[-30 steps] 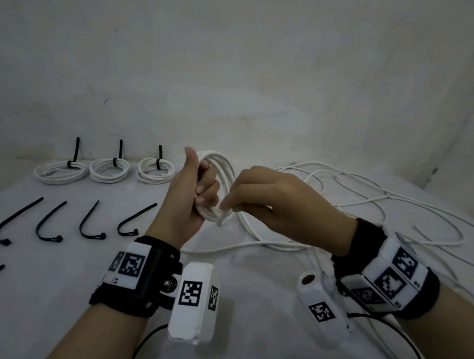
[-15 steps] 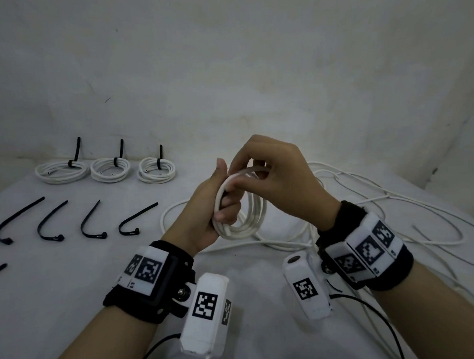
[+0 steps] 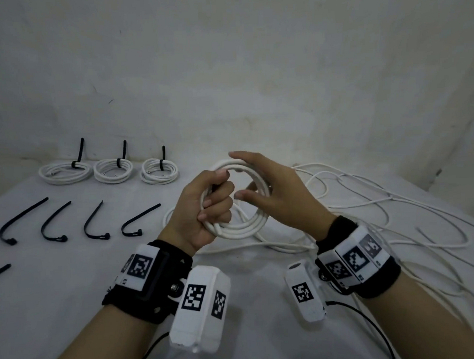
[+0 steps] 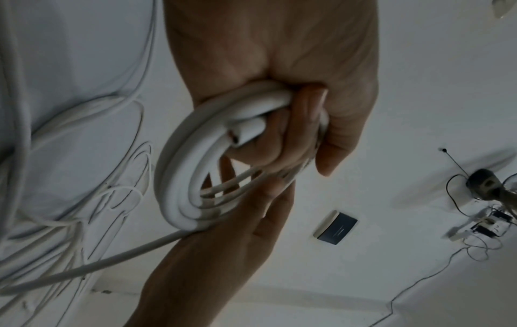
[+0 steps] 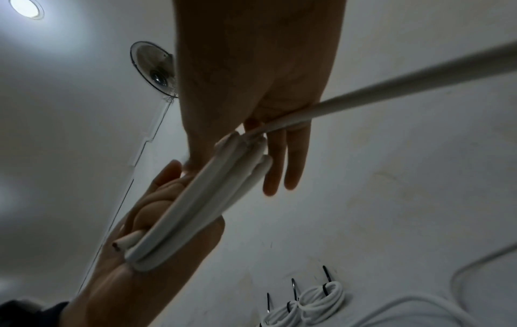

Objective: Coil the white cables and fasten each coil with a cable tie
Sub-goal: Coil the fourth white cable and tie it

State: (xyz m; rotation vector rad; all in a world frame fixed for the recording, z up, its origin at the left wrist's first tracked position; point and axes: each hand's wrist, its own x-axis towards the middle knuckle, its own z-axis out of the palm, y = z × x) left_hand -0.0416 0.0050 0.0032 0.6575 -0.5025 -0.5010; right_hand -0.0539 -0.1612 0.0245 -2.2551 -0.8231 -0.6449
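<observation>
My left hand (image 3: pixel 215 204) grips a half-wound coil of white cable (image 3: pixel 245 228), held upright above the table; its cut end pokes out by the curled fingers (image 4: pixel 302 132). My right hand (image 3: pixel 268 189) lies against the coil's top and right side with straight fingers (image 5: pixel 288 168), and the free run of cable (image 5: pixel 391 88) passes across its palm. That run trails down into the loose white cables (image 3: pixel 365 201) on the right. The coil (image 4: pixel 179 177) shows three turns in the left wrist view.
Three tied coils (image 3: pixel 65 172) (image 3: pixel 113 170) (image 3: pixel 159 171) lie at the back left by the wall. Several loose black cable ties (image 3: pixel 54 223) (image 3: pixel 139 217) lie in a row in front of them, one more at the left edge (image 3: pixel 0 271).
My right hand came from under the coil up over its top, laying cable round it, and now lies flat on its right side. The left hand kept its grip and turned the coil more face-on.
</observation>
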